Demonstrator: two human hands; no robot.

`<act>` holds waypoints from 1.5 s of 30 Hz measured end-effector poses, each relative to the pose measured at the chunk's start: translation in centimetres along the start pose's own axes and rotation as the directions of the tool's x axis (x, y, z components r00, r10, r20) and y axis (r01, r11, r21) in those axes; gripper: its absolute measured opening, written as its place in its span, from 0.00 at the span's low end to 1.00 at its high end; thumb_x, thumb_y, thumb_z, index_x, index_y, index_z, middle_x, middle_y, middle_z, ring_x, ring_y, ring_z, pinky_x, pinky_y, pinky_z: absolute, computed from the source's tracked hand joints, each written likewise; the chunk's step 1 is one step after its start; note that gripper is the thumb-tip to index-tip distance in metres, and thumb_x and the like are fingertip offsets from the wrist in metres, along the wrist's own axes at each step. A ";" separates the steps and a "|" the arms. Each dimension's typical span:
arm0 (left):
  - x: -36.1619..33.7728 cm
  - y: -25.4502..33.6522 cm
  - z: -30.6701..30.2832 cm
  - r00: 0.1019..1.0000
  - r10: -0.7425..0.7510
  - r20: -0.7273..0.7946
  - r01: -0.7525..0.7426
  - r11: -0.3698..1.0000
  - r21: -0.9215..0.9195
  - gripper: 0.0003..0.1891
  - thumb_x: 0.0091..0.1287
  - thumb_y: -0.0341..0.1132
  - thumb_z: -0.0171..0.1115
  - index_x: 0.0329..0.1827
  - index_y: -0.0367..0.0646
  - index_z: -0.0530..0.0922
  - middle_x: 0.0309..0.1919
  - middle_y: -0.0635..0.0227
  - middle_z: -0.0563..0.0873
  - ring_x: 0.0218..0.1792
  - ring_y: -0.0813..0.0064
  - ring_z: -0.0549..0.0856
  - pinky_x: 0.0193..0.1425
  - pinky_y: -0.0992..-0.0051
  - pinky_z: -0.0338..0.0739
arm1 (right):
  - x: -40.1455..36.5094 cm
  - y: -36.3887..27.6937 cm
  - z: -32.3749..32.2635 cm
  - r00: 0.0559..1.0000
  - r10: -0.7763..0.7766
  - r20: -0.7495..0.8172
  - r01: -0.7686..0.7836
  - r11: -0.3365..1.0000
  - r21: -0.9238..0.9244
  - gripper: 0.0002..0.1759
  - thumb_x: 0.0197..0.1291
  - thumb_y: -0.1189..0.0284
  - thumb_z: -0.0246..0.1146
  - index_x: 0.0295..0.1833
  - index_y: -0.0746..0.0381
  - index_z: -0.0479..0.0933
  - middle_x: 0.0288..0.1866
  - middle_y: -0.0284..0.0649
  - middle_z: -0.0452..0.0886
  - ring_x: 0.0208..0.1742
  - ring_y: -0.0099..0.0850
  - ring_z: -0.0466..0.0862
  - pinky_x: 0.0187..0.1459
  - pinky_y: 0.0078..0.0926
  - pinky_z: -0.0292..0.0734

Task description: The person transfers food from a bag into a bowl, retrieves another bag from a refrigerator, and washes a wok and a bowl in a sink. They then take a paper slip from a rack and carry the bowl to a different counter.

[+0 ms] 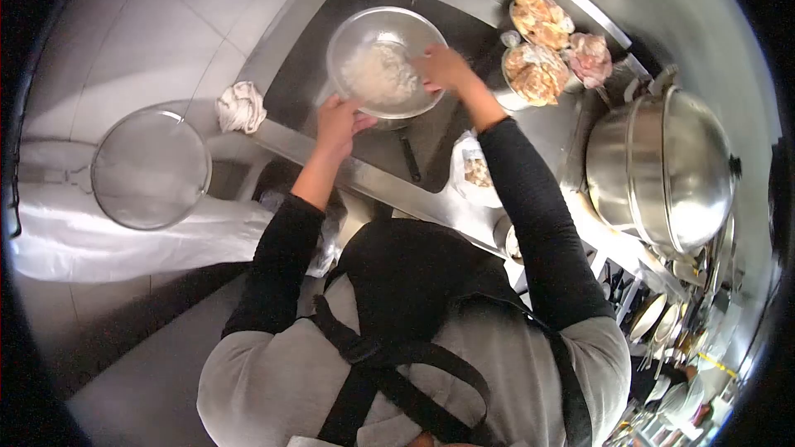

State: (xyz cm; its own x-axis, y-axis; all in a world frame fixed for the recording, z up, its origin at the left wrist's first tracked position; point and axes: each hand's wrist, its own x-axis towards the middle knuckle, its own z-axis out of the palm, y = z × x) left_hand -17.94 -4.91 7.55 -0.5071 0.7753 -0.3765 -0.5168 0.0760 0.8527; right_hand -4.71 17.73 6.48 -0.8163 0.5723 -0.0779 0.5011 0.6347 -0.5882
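One bowl (351, 40) in left grip (341, 122)

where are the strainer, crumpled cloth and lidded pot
Strainer (151, 170): head view, middle of its mesh.
Crumpled cloth (241, 108): head view, its bunched folds.
Lidded pot (698, 170): head view, its domed lid.

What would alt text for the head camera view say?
A person's left hand holds the rim of a bowl of pale food over a steel basin, while the right hand reaches into the bowl. At right are bagged food and a large lidded pot.
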 end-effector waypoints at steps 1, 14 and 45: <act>0.3 -0.6 1.4 1.000 -0.004 0.025 0.004 1.000 0.003 0.15 0.66 0.30 0.61 0.54 0.35 0.73 0.43 0.61 0.84 0.36 0.70 0.87 0.38 0.72 0.87 | 0.6 0.5 1.3 0.994 -0.108 0.024 0.111 0.970 -0.215 0.15 0.66 0.68 0.56 0.54 0.61 0.80 0.54 0.53 0.81 0.55 0.47 0.82 0.55 0.39 0.78; 1.0 -4.3 5.1 0.963 -0.197 0.182 0.162 0.968 0.192 0.15 0.65 0.31 0.61 0.54 0.38 0.75 0.42 0.61 0.85 0.32 0.71 0.87 0.35 0.75 0.87 | -3.9 1.1 0.3 0.985 0.016 -0.174 0.002 0.995 0.104 0.18 0.70 0.62 0.50 0.53 0.60 0.80 0.48 0.52 0.83 0.47 0.43 0.85 0.51 0.44 0.78; 3.3 -3.5 3.6 0.887 -0.070 0.457 -0.215 0.813 0.542 0.16 0.64 0.35 0.66 0.51 0.37 0.78 0.48 0.64 0.74 0.46 0.64 0.80 0.47 0.65 0.82 | -4.3 -1.1 3.8 0.950 -0.287 -0.125 0.313 0.883 0.349 0.12 0.51 0.67 0.64 0.39 0.61 0.85 0.35 0.44 0.87 0.36 0.41 0.85 0.40 0.40 0.78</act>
State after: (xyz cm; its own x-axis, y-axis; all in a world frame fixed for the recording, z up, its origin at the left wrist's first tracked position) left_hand -15.31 -0.32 4.59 -0.0986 0.9686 -0.2280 0.0628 0.2348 0.9700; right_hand -2.88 12.61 4.42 -0.8833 0.4261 0.1954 0.0868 0.5583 -0.8251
